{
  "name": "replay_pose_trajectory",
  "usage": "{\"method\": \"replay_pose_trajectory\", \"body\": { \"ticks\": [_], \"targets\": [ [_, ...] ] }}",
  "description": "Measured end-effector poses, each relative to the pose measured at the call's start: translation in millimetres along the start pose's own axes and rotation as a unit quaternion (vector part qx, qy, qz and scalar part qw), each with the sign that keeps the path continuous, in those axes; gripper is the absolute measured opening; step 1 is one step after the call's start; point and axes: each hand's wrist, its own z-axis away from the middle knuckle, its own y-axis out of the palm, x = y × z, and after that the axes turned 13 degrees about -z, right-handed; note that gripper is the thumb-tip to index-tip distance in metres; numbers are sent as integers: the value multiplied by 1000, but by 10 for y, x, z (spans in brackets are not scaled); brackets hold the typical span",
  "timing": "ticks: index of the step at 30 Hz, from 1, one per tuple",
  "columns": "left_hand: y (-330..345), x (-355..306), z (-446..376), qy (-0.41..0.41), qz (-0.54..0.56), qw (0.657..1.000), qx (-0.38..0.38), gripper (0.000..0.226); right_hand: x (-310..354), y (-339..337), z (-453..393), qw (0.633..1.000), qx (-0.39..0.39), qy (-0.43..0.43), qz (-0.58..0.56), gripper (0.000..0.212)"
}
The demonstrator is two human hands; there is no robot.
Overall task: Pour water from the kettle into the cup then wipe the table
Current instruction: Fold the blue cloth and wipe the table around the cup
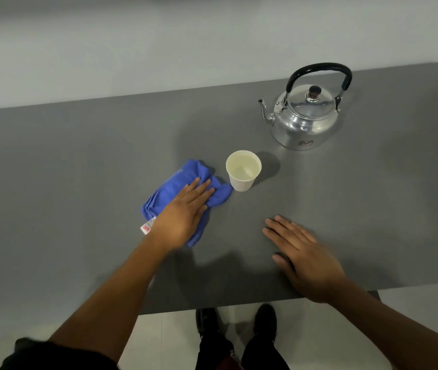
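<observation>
A shiny metal kettle (306, 118) with a black arched handle stands upright at the far right of the grey table (79, 169), its spout pointing left. A white paper cup (243, 170) holding water stands in the middle, in front of the kettle and to its left. A crumpled blue cloth (169, 190) with a small white tag lies just left of the cup, its right corner almost touching it. My left hand (183, 214) lies flat on the cloth, fingers extended towards the cup. My right hand (303, 259) rests palm down on the bare table near the front edge, holding nothing.
The table's front edge (239, 305) runs just behind my right wrist, with a pale floor and my dark shoes (239, 321) below it. A light wall rises behind the table's far edge. Bare grey surface stretches to the left of the cloth.
</observation>
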Motion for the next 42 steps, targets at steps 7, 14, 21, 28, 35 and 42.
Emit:
{"method": "replay_pose_trajectory", "body": {
  "ticks": [7, 14, 21, 28, 35, 42],
  "targets": [
    [-145, 377, 599, -69, -4, 997, -22, 47, 18, 0, 1, 1000, -20, -5, 11, 57],
    [119, -285, 115, -151, -6, 987, -55, 44, 6, -5, 16, 1000, -23, -16, 10, 59],
    [464, -1303, 310, -196, 8, 980, -34, 56, 2, 13, 25, 999, -47, -25, -3, 59],
    [127, -1404, 455, -179, 196, 956, -126, 37, 443, 47, -132, 961, -181, 46, -203, 52],
    [23, -454, 969, -118, 25, 984, -128, 36, 1224, 528, -688, 987, -95, 89, -91, 69],
    [324, -441, 1155, -84, 4, 991, -107, 51, 880, 538, -465, 995, -51, -41, -71, 49]
  ]
}}
